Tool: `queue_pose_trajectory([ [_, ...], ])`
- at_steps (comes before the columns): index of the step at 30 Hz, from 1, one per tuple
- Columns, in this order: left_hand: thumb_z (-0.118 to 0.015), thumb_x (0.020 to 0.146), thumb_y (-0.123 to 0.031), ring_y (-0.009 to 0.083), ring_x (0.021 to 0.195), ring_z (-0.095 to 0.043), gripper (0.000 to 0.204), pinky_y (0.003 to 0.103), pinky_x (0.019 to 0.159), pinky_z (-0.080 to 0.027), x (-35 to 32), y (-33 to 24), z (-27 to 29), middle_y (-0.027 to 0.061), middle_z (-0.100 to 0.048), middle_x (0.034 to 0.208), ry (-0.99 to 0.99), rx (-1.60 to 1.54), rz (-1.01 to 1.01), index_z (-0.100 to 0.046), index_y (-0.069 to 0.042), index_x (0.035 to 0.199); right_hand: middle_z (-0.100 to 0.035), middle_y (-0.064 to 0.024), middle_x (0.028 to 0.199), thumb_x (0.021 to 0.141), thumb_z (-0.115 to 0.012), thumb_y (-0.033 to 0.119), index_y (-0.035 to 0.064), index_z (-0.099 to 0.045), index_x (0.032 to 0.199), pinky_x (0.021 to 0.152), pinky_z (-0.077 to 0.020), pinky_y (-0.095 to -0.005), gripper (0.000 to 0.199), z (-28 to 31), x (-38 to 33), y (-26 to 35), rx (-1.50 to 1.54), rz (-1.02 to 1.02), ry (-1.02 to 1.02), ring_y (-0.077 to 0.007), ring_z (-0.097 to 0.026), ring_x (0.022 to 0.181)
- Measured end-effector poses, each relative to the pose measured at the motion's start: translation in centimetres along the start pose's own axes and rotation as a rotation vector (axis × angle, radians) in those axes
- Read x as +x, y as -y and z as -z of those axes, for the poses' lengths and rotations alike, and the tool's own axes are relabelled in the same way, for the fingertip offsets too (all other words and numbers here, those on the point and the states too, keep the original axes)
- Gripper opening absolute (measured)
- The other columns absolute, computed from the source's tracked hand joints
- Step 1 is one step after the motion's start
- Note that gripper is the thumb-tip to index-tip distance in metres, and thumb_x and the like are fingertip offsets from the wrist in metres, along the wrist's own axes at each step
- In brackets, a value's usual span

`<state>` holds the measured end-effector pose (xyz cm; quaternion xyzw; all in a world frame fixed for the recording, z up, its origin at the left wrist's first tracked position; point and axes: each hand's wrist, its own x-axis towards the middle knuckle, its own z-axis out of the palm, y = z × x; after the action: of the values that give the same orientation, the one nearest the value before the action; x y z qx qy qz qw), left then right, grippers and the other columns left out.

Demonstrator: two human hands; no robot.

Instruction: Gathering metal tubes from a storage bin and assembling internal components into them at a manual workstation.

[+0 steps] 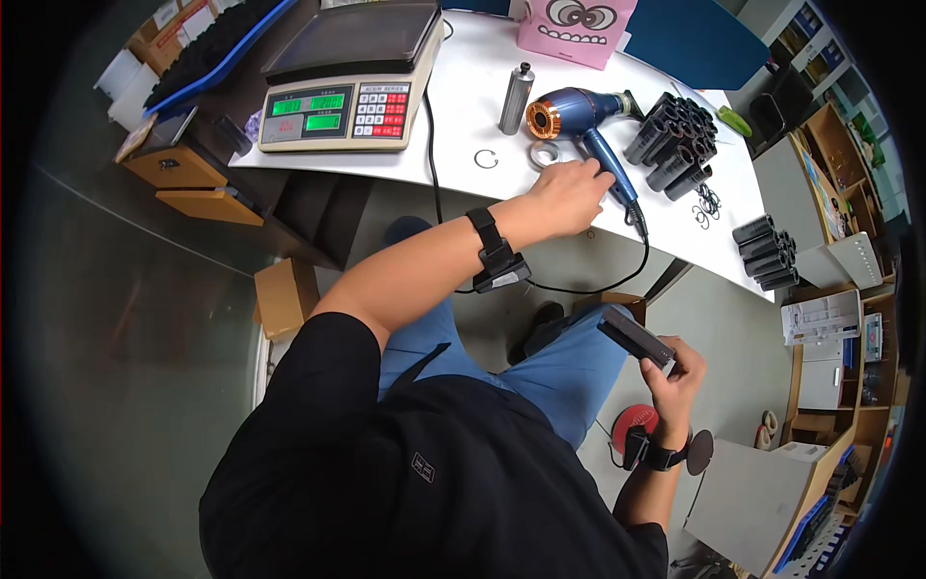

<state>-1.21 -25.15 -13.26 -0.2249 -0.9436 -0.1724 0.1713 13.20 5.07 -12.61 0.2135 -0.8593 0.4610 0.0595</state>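
My left hand (574, 196) is over the table's near edge, right beside the handle of a blue hair dryer (606, 159). Its fingers are curled in, and what they pinch, if anything, is hidden. Just beyond lie a silver ring (544, 153) and a thin open snap ring (485, 158). A metal cylinder with a black knob (516, 99) stands upright behind them. Above my right thigh, my right hand (678, 378) is closed round one end of a dark, elongated block-like part (633, 337), its other end pointing up and left.
A counting scale (333, 121) takes up the table's left side, with a pink box (577, 34) at the back. Black tubes stand in a cluster (666, 135); more tubes (767, 253) are near the right corner beside loose black rings (707, 206). The dryer's cord (644, 256) hangs below the edge.
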Motion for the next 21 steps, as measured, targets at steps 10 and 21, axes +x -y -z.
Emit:
queue_pose_trajectory([
  [10, -0.077, 0.081, -0.021, 0.0317, 0.091, -0.067, 0.033, 0.042, 0.08, -0.056, -5.4, 3.4, 0.9, 0.0148, -0.058, 0.112, -0.227, -0.265, 0.221, -0.066, -0.008, 0.109, -0.062, -0.0023, 0.069, 0.08, -0.076, 0.02, -0.0064, -0.068, 0.088, 0.065, -0.0455, -0.0259, 0.029, -2.6, 7.8, -0.5, 0.019, -0.139, -0.006, -0.01, -0.055, 0.068],
  [21, -0.076, 0.082, -0.022, 0.039, 0.103, -0.063, 0.04, 0.047, 0.091, -0.052, -4.5, 6.3, 3.4, 0.0176, -0.06, 0.111, -0.338, -0.267, 0.406, -0.06, -0.001, 0.112, -0.056, -0.0094, 0.059, 0.079, -0.079, 0.031, -0.0045, -0.065, 0.079, 0.055, -0.0442, -0.0315, 0.038, -6.0, 20.7, 3.1, -0.437, 0.032, 0.022, -0.0132, -0.052, 0.055],
])
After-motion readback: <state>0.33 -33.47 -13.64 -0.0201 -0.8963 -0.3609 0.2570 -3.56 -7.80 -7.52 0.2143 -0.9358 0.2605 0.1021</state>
